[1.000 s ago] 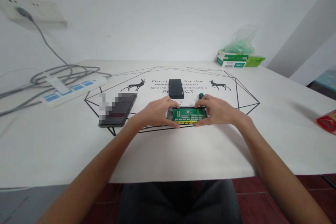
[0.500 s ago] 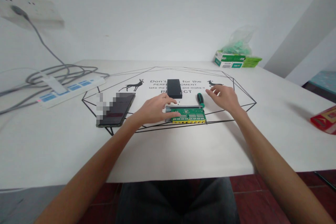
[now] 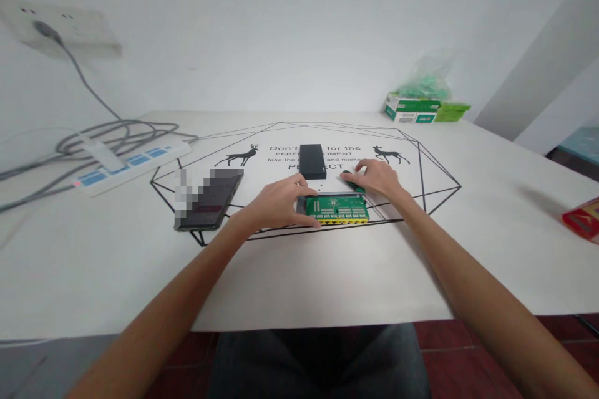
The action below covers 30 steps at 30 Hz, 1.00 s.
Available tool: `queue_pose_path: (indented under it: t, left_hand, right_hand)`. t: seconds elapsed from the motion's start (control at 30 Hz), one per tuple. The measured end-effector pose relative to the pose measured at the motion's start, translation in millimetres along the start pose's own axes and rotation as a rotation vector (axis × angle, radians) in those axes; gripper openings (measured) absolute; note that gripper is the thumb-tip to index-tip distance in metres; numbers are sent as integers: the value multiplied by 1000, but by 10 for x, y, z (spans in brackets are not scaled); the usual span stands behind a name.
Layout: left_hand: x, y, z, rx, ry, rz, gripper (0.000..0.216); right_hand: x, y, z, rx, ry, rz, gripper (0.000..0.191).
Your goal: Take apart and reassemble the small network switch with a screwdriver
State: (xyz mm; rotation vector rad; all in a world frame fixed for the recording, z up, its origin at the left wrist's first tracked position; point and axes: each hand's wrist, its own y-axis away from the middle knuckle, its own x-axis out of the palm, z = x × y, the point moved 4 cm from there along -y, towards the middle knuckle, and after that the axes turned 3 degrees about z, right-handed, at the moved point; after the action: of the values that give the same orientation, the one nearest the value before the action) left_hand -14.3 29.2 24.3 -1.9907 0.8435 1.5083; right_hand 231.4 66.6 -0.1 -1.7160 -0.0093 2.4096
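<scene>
A green circuit board (image 3: 337, 207) with a yellow front row of ports lies in a grey tray on the white table (image 3: 327, 274). My left hand (image 3: 281, 202) grips its left end, thumb at the near edge and fingers on the far edge. My right hand (image 3: 374, 177) rests just behind the board's right end, fingers curled over a green-handled screwdriver (image 3: 350, 178) that is mostly hidden under them. A black box-shaped cover (image 3: 312, 161) lies just beyond the board.
A dark phone (image 3: 209, 199) lies left of the board. A white power strip (image 3: 131, 162) with grey cables sits at far left. Green and white boxes (image 3: 414, 107) with a plastic bag stand at the back right. A red packet (image 3: 583, 218) lies at the right edge.
My right hand left the board's right end, swung out to the right, then came down on the green screwdriver behind the board. My left hand stayed on the board's left end.
</scene>
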Motion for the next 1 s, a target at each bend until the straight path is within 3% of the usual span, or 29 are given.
queue_pose_path:
  t: [0.27,1.0]
  left_hand:
    - [-4,4,-8,12,19,-11,64]
    - [9,-4,5,11,49,3,67]
  right_hand:
    - [46,106,81,-168,86,46,47]
    - [49,136,93,-178,142,49,46]
